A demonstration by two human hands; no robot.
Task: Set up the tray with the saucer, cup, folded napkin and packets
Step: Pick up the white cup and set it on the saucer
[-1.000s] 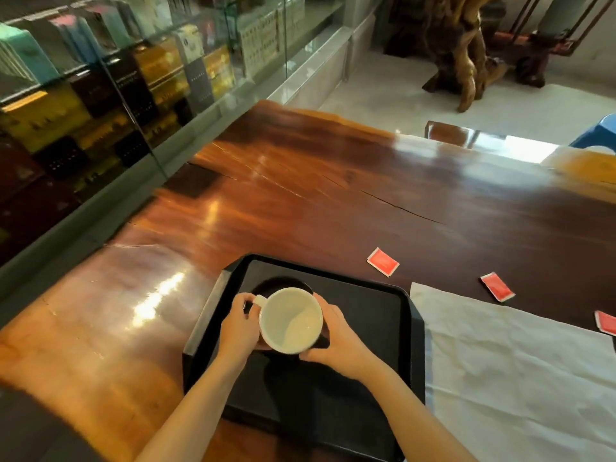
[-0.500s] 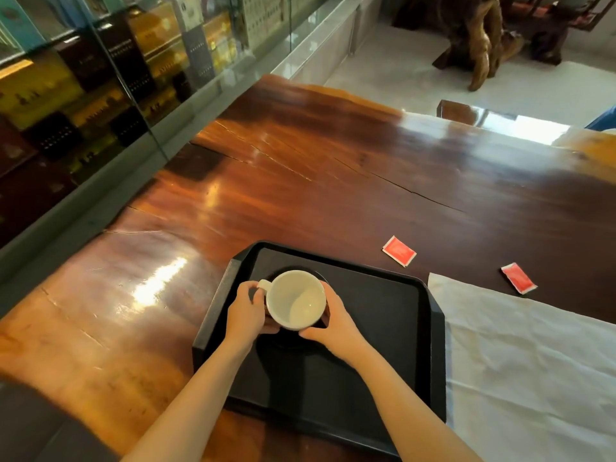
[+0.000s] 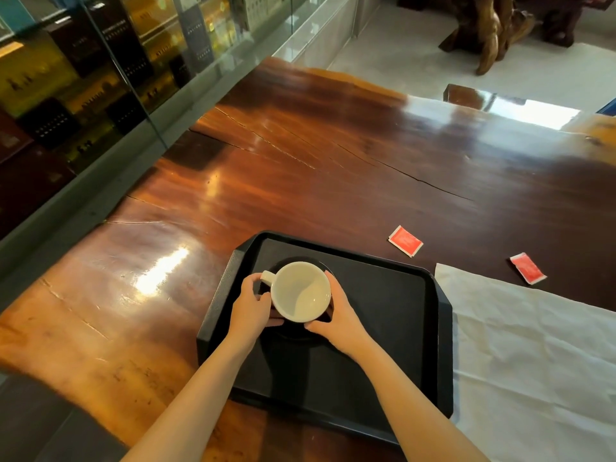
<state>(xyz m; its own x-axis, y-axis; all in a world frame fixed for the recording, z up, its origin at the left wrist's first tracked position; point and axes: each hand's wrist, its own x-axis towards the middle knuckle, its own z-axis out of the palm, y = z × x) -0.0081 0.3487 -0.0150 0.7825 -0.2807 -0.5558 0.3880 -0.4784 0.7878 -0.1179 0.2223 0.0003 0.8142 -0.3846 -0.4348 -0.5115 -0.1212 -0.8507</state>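
Step in hand: I see the white ceramic cup (image 3: 301, 291) standing upright on the dark round saucer (image 3: 293, 333), and I judge that I am settling it there.
Left grip: my left hand (image 3: 250, 306) is curled against the cup's side just under the handle, fingers touching the cup.
Right grip: my right hand (image 3: 336, 316) is pressed on the opposite side of the cup, so both hands clasp it between them.
Done: the saucer lies in the far left part of the black plastic tray (image 3: 383, 425), and the cup is on it.
Left to do: the white napkin (image 3: 533, 355) lies flat and unfolded on the polished wooden bench (image 3: 300, 168), just beside the tray's right edge; it needs folding and placing.
Packets: one red packet (image 3: 405, 241) and a second red packet (image 3: 527, 267) lie on the bench beyond the tray, well apart from each other, not yet on it.
Cup contents: it looks empty.
Tray contents: only saucer and cup; the right half is bare.
Progress: roughly half, in my judgement.
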